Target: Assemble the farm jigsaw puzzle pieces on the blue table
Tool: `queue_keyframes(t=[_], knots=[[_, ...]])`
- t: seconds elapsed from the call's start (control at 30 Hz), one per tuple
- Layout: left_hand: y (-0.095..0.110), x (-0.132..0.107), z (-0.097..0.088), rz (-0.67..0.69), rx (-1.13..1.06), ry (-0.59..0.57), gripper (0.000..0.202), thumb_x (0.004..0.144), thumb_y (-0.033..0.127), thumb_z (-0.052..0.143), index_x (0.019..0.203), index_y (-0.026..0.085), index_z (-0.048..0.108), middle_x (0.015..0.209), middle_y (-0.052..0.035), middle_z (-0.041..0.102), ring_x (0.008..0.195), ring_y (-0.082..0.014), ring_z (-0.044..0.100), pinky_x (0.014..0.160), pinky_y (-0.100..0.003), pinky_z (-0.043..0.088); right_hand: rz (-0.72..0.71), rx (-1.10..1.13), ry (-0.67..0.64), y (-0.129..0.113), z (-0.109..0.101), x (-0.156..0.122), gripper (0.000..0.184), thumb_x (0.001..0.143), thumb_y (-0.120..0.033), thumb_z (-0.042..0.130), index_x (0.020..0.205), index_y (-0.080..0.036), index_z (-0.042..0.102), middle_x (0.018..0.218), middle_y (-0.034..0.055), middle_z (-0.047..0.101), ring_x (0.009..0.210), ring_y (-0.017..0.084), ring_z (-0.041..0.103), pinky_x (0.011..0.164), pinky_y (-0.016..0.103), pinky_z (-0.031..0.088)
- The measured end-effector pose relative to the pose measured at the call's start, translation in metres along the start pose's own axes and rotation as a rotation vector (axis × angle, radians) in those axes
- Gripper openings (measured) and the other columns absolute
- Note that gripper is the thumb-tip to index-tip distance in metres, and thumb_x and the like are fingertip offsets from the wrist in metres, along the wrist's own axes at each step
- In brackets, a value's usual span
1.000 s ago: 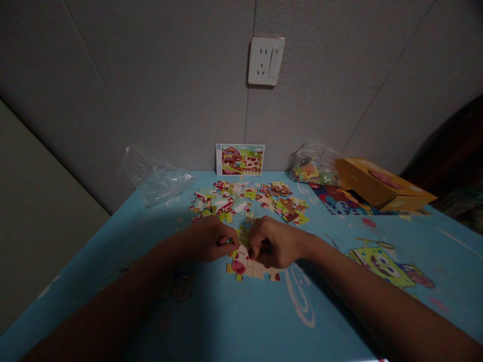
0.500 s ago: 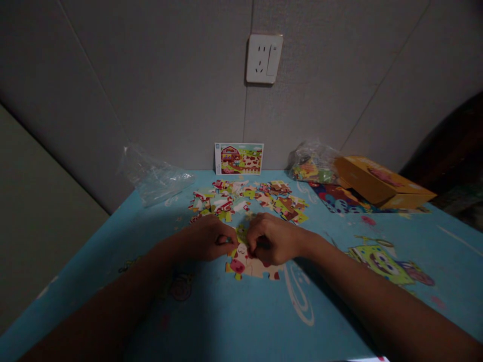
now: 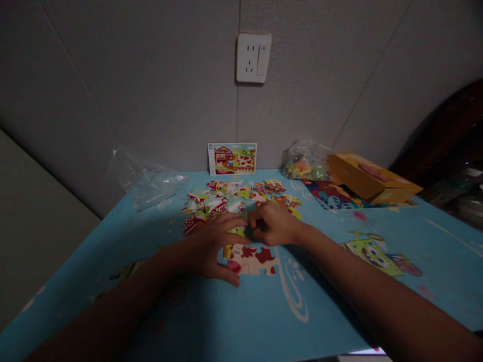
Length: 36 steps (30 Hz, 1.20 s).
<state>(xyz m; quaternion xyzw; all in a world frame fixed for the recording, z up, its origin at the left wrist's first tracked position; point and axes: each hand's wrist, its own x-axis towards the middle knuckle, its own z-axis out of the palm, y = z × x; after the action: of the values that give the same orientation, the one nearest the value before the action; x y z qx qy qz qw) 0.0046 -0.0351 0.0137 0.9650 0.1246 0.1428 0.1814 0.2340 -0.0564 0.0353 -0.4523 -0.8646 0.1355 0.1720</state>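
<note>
Left hand (image 3: pixel 212 245) opened at puzzle (image 3: pixel 252 263), right hand (image 3: pixel 274 224) curled

I've got a light-blue surface (image 3: pixel 249 322) with cartoon prints, SpongeBob print (image 3: pixel 368 254) at right. Front middle: joined cow jigsaw section (image 3: pixel 247 262), flat. Behind it I see loose jigsaw pieces (image 3: pixel 217 203), heaped and overlapping. Far edge: clear plastic bag (image 3: pixel 153 187) left, farm-scene card (image 3: pixel 234 160) upright in the middle, filled clear bag (image 3: pixel 306 163) right of it. Further right, a colorful printed sheet (image 3: pixel 320 195) lies flat, orange box (image 3: pixel 372 178) partly over it.
</note>
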Motion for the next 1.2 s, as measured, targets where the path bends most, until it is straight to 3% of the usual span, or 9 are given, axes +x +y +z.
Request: queue_keyframes(t=[0.17, 0.4, 0.8, 1.03, 1.2], knots=[[0.004, 0.001, 0.000, -0.038, -0.023, -0.088, 0.075, 0.067, 0.055, 0.078, 0.132, 0.024, 0.055, 0.145, -0.0143, 0.046, 0.134, -0.0345, 0.039, 0.112, -0.053, 0.022, 0.040, 0.011, -0.009, -0.004, -0.003, 0.000, 0.004, 0.059, -0.015, 0.058, 0.060, -0.017, 0.061, 0.049, -0.0047, 0.049, 0.046, 0.009, 0.041, 0.051, 0.022, 0.026], [0.008, 0.004, -0.004, -0.013, -0.069, -0.014, 0.068, 0.067, 0.044, 0.079, 0.127, 0.020, 0.056, 0.129, -0.0118, 0.057, 0.120, -0.0285, 0.050, 0.109, -0.045, 0.026, -0.001, 0.046, -0.089, -0.005, 0.000, -0.002, 0.002, 0.059, -0.015, 0.062, 0.059, -0.017, 0.063, 0.049, -0.0052, 0.050, 0.045, 0.008, 0.040, 0.048, 0.021, 0.025], [0.008, 0.002, -0.009, -0.024, -0.006, -0.005, 0.063, 0.062, 0.055, 0.081, 0.114, 0.024, 0.065, 0.117, -0.0080, 0.058, 0.111, -0.0280, 0.046, 0.104, -0.044, 0.028, -0.089, 0.231, -0.225, -0.005, 0.003, -0.005, 0.013, 0.057, -0.004, 0.062, 0.063, -0.015, 0.067, 0.051, -0.0061, 0.055, 0.046, 0.007, 0.046, 0.048, 0.017, 0.033], [0.004, 0.003, -0.006, -0.023, -0.008, -0.014, 0.054, 0.064, 0.055, 0.080, 0.106, 0.024, 0.067, 0.104, -0.0057, 0.058, 0.099, -0.0247, 0.047, 0.094, -0.038, 0.033, -0.115, 0.232, -0.252, -0.013, 0.001, -0.006, 0.009, 0.059, -0.006, 0.065, 0.060, -0.015, 0.065, 0.049, -0.0076, 0.049, 0.044, 0.006, 0.041, 0.047, 0.018, 0.029], [0.004, 0.003, -0.006, -0.034, -0.002, -0.014, 0.050, 0.066, 0.054, 0.079, 0.103, 0.022, 0.067, 0.103, -0.0056, 0.059, 0.100, -0.0242, 0.047, 0.095, -0.038, 0.032, -0.143, 0.242, -0.265, -0.013, 0.003, -0.005, 0.013, 0.059, -0.009, 0.068, 0.053, -0.015, 0.059, 0.046, -0.0090, 0.043, 0.042, 0.005, 0.037, 0.046, 0.019, 0.027]])
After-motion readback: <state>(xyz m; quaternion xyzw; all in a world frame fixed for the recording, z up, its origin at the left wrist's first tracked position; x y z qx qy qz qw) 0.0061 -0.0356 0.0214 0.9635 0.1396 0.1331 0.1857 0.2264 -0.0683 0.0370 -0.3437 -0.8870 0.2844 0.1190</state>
